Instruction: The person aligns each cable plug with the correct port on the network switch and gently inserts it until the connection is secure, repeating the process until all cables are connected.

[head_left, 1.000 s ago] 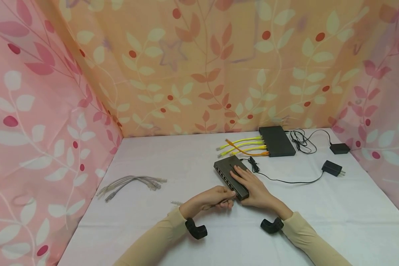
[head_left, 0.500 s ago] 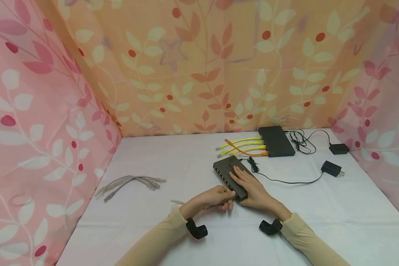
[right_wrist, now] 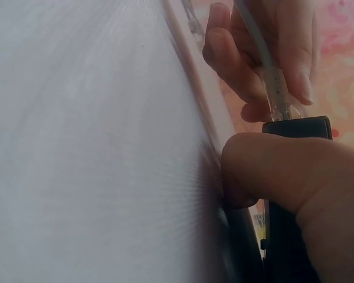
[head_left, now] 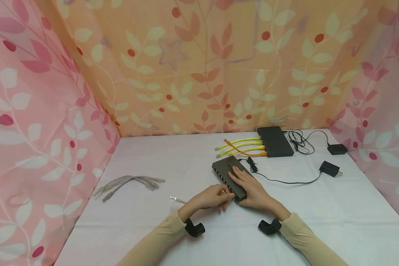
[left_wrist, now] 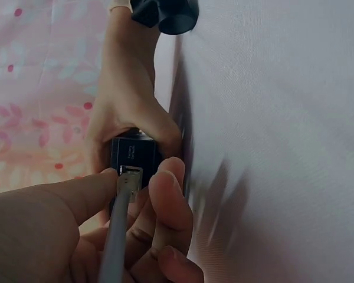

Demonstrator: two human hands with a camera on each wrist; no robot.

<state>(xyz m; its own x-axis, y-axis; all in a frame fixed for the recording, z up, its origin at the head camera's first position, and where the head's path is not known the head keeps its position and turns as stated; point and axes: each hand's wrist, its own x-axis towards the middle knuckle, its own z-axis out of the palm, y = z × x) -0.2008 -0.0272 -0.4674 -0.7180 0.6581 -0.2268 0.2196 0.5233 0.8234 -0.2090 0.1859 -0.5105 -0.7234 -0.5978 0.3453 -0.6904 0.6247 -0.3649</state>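
My right hand grips a black network switch, its fingers over the top and its thumb round the near end. The left hand is at the near end of the row of ports. In the left wrist view, the clear plug of a grey Ethernet cable sits in a port. The left thumb is right beside this plug, with the other fingers spread away from it. Past the left wrist, the cable's free plug shows over the white table. The right wrist view shows the plug against the switch.
A bundle of grey Ethernet cables lies at the left. Behind the switch is a second black switch with yellow cables and an orange cable. Black power adapters with cords lie at the right.
The left hand's fingers have loosened and spread from the cable plug at the port. The cable's free end shows more beyond the wrist. The right hand stays on the switch.
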